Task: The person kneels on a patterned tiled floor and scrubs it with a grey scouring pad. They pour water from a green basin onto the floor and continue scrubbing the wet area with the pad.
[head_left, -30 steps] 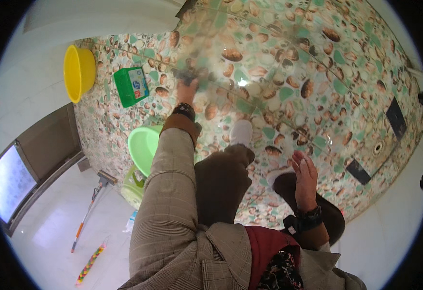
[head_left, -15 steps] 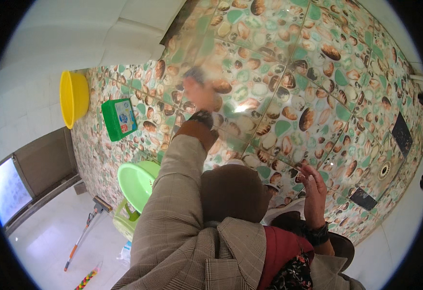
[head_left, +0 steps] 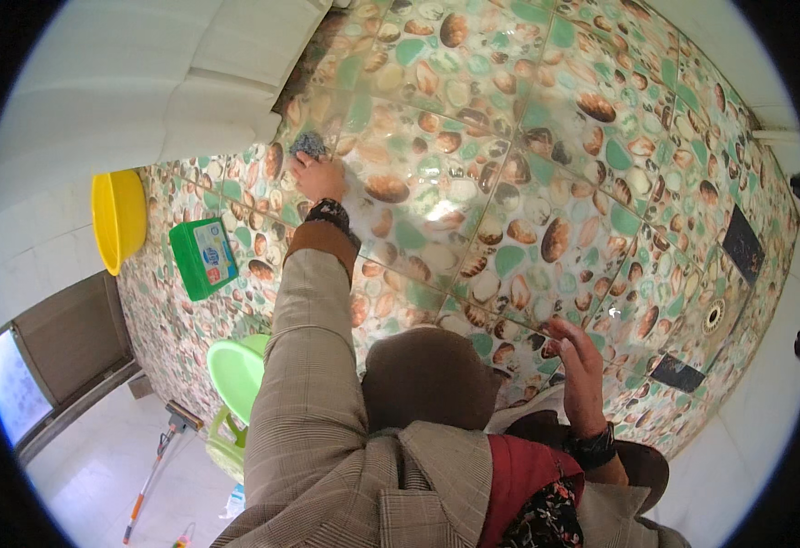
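My left hand (head_left: pixel 320 179) reaches far forward and presses a dark grey-blue scouring pad (head_left: pixel 308 144) onto the wet tiled floor (head_left: pixel 473 146), close to the edge of a white panel. Its fingers are curled over the pad, which shows beyond the fingertips. My right hand (head_left: pixel 582 376) is raised beside my knee, fingers loosely bent and apart, holding nothing. A green box-shaped container (head_left: pixel 203 258) with a label stands to the left of my left forearm.
Further left stands a yellow basin (head_left: pixel 118 222). A light green basin (head_left: pixel 237 376) rests by a green plastic stool (head_left: pixel 226 443) near my left elbow. A long-handled squeegee (head_left: pixel 158 466) lies at lower left. On the right are a round floor drain (head_left: pixel 713 316) and dark rectangular patches (head_left: pixel 678 373).
My left hand has swept left across the floor with the scouring pad, towards the white panel. My right hand stays raised in nearly the same pose. The view has shifted slightly.
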Action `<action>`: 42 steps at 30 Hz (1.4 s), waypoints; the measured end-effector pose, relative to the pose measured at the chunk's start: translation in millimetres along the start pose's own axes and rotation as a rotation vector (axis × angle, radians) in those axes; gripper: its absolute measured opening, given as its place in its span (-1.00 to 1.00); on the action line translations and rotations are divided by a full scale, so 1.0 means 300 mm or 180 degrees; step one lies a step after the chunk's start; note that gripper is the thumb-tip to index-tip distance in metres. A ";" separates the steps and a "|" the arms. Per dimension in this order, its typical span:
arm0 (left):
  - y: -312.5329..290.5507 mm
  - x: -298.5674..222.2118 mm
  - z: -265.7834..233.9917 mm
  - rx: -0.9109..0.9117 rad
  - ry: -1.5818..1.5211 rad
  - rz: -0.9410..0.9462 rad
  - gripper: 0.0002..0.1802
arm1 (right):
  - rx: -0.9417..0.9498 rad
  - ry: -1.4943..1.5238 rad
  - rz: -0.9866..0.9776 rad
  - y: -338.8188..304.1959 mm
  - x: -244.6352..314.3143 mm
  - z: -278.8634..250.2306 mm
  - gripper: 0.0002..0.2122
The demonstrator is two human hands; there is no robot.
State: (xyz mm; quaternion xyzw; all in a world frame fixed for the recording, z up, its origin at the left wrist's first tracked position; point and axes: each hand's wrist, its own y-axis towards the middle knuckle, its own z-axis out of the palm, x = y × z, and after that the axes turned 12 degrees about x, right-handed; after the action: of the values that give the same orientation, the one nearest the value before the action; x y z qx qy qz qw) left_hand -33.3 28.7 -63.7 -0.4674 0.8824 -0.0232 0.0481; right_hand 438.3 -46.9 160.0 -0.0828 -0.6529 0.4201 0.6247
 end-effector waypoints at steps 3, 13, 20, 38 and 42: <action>0.028 -0.165 -0.012 0.1382 0.1810 0.0615 -0.51 | -0.0241 0.0187 0.0024 -0.004 -0.007 0.004 -0.73; -0.064 -0.282 0.000 0.0554 0.0728 0.2514 -0.52 | 0.0270 -0.0211 0.0015 0.061 0.049 0.043 -0.71; 0.153 -0.286 0.053 0.0521 0.0843 0.0483 -0.71 | -0.0205 0.0053 0.0104 0.019 0.005 0.010 -0.71; 0.103 -0.198 0.019 -0.0570 0.0381 0.0749 -0.51 | -0.0054 0.0145 0.0310 0.068 0.008 0.027 -0.70; 0.037 -0.445 0.101 0.0666 -0.0579 0.2224 -0.46 | 0.0183 -0.0128 0.0129 0.096 0.027 0.052 -0.69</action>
State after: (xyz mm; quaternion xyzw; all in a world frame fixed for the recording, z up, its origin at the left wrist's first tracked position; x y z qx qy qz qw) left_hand 35.4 145.3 -86.4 -0.1308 0.9737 -0.0539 0.1788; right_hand 410.9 -30.6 149.4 -0.0697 -0.6512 0.4528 0.6050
